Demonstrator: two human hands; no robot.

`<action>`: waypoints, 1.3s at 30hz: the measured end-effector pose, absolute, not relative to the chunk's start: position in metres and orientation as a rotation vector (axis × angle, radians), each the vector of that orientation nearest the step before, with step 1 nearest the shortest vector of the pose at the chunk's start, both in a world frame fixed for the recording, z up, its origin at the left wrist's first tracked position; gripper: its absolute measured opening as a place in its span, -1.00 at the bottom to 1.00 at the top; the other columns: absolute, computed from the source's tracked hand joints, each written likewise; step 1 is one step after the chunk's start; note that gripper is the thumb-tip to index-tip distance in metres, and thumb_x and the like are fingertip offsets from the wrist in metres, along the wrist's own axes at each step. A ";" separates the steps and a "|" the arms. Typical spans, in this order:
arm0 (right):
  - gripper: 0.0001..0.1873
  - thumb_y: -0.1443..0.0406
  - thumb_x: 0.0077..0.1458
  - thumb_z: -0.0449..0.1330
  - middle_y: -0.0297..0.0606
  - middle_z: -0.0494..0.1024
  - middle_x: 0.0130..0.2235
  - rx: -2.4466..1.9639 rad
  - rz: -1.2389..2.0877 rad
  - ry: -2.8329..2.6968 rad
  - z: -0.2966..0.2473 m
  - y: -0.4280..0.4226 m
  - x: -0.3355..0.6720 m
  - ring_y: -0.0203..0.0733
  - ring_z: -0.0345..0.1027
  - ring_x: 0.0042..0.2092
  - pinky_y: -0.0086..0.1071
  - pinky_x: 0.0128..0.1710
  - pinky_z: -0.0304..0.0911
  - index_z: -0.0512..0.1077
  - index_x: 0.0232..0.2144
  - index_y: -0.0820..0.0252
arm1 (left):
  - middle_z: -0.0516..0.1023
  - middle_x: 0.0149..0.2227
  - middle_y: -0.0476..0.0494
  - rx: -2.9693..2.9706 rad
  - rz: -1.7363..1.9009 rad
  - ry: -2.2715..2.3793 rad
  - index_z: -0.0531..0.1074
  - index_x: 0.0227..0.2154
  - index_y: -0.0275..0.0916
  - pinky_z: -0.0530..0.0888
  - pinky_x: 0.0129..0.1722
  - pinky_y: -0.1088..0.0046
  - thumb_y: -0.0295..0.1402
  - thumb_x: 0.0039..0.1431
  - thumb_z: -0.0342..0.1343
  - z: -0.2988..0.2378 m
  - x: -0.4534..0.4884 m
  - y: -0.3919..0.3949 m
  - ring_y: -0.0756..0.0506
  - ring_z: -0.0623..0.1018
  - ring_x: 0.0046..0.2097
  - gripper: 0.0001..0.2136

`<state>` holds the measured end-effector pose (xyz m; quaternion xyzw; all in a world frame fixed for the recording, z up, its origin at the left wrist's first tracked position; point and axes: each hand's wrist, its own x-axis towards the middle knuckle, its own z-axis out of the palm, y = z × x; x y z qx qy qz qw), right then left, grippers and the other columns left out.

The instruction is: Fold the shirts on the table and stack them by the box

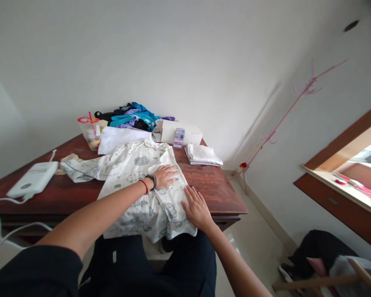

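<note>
From where I stand, the shirt (140, 165) lies spread on the counter (212, 181), collar toward the wall (179, 62), one sleeve (86, 169) reaching out left and the hem draped over the near edge. The left hand (164, 176) presses flat on its middle, palm down, a watch (152, 180) at the wrist. The right hand (198, 207) rests along the shirt's right edge, fingers straight. The two are apart and clamped on nothing. Beyond the shirt I see a clothes pile (134, 116), a box (190, 133) and a cup (90, 132); a folded cloth (204, 154) sits to the right, a power bank (33, 178) to the left.
</note>
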<state>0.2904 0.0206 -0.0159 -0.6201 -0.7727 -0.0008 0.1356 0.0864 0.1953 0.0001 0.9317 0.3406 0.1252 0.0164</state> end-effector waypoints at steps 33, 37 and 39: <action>-0.51 -0.01 0.29 0.06 -0.13 0.67 -0.28 -1.464 0.497 -1.584 -0.015 0.098 0.328 -0.03 0.55 -0.17 -0.31 -0.12 0.33 0.50 -0.51 0.15 | 0.52 0.07 -0.26 2.037 1.085 1.845 0.43 0.06 -0.20 0.49 0.08 0.17 0.08 0.29 -0.01 0.027 -0.111 0.062 -0.27 0.56 0.01 -0.50; -0.51 -0.03 0.27 0.08 -0.13 0.68 -0.26 -1.449 0.520 -1.588 -0.014 0.098 0.329 -0.01 0.55 -0.14 -0.29 -0.08 0.33 0.51 -0.52 0.14 | 0.51 0.03 -0.28 1.865 1.047 1.956 0.35 0.15 -0.22 0.56 -0.12 0.19 0.14 0.18 0.07 0.010 -0.131 0.041 -0.20 0.61 -0.22 -0.37; -0.50 -0.04 0.27 0.08 -0.12 0.68 -0.24 -1.456 0.524 -1.589 -0.013 0.098 0.328 0.00 0.54 -0.13 -0.27 -0.07 0.33 0.51 -0.52 0.13 | 0.49 0.07 -0.30 1.786 1.024 1.870 0.28 0.21 -0.20 0.58 -0.23 0.24 0.17 0.12 0.11 0.009 -0.129 0.041 -0.17 0.61 -0.29 -0.29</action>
